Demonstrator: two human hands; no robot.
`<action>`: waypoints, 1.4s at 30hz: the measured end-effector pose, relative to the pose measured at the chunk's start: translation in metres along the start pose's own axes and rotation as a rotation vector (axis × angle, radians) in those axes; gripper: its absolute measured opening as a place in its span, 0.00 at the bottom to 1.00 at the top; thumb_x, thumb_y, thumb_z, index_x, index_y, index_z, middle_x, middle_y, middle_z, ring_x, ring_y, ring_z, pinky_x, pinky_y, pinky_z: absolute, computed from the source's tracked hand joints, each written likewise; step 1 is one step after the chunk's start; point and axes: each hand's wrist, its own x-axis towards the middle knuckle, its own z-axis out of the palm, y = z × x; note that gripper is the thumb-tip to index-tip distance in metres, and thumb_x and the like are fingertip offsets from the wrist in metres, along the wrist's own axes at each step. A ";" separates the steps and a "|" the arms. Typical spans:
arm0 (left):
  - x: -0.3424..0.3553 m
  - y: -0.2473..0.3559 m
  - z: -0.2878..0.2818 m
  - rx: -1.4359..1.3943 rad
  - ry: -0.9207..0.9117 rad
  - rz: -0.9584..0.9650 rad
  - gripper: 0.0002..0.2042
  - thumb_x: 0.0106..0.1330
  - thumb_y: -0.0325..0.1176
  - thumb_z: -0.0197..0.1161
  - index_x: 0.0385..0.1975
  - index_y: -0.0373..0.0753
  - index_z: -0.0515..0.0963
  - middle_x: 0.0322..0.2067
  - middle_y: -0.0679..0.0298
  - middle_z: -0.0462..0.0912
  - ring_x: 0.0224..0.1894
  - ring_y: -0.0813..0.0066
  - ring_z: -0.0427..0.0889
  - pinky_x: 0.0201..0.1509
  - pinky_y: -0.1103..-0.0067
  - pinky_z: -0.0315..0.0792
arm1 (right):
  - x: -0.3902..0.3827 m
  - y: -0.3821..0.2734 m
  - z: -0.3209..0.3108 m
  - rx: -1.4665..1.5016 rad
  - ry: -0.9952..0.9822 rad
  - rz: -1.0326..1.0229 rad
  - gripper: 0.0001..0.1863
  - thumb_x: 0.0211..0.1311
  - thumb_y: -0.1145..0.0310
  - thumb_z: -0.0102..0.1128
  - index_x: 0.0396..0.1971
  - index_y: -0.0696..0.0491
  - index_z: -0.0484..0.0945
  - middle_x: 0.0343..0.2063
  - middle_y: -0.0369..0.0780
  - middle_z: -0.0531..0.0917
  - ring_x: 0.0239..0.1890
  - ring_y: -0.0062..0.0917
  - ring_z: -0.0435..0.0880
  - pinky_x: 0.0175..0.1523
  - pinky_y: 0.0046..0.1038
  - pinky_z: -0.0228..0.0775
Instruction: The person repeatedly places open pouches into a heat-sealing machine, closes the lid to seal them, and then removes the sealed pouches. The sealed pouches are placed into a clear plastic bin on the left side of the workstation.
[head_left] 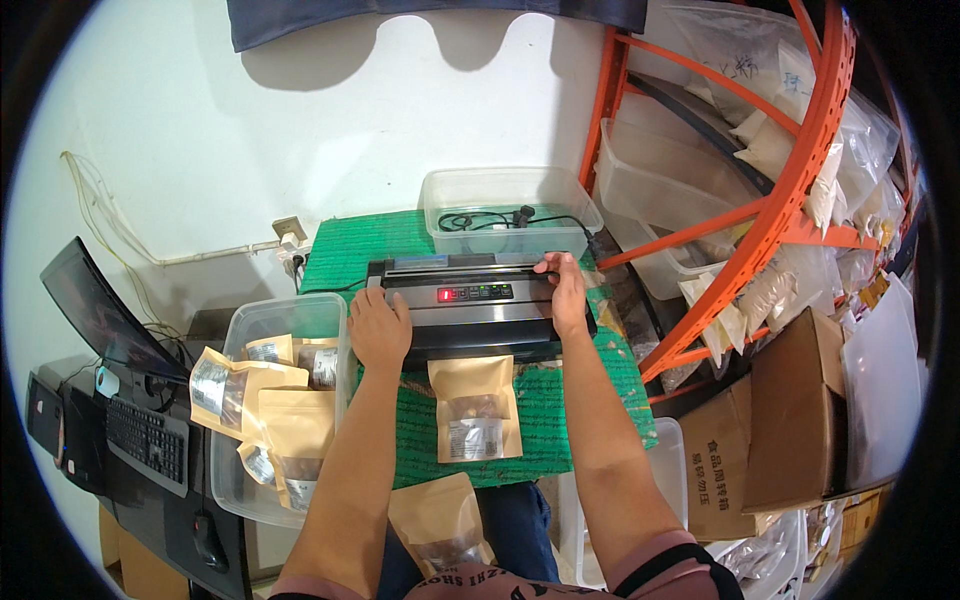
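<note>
Sealing, I reckon: left hand (381,328) resting loose on the sealer (466,314), right hand (567,290) curled there too (gripping? can't tell). Next likely: even pressure, pouch (474,409) straight.

Head view: from the head of the person (500,576) before me, the left fisheye faces down and forward over both forearms (345,455), near the black-and-silver machine (465,316) at centre; the white wall (420,110) stands farther off, straight edges bowing.
</note>
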 end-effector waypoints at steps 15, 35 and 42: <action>0.000 0.000 -0.002 0.000 -0.001 0.007 0.11 0.63 0.39 0.59 0.38 0.38 0.73 0.39 0.58 0.75 0.45 0.56 0.75 0.45 0.63 0.71 | 0.000 0.000 0.001 0.019 0.021 0.012 0.24 0.76 0.53 0.33 0.39 0.55 0.77 0.31 0.35 0.82 0.37 0.19 0.74 0.48 0.23 0.61; 0.000 0.001 -0.003 0.008 -0.007 0.015 0.11 0.62 0.39 0.59 0.38 0.38 0.73 0.39 0.58 0.75 0.45 0.57 0.75 0.45 0.63 0.71 | -0.001 -0.001 0.000 0.017 0.027 0.028 0.25 0.76 0.52 0.34 0.38 0.55 0.77 0.31 0.35 0.82 0.37 0.19 0.75 0.47 0.23 0.62; 0.000 0.000 -0.001 0.011 0.004 0.021 0.11 0.63 0.39 0.59 0.38 0.38 0.73 0.39 0.59 0.75 0.45 0.57 0.75 0.45 0.63 0.71 | 0.000 0.000 0.000 0.036 0.024 0.021 0.25 0.76 0.52 0.33 0.38 0.55 0.77 0.31 0.35 0.82 0.37 0.19 0.75 0.47 0.23 0.62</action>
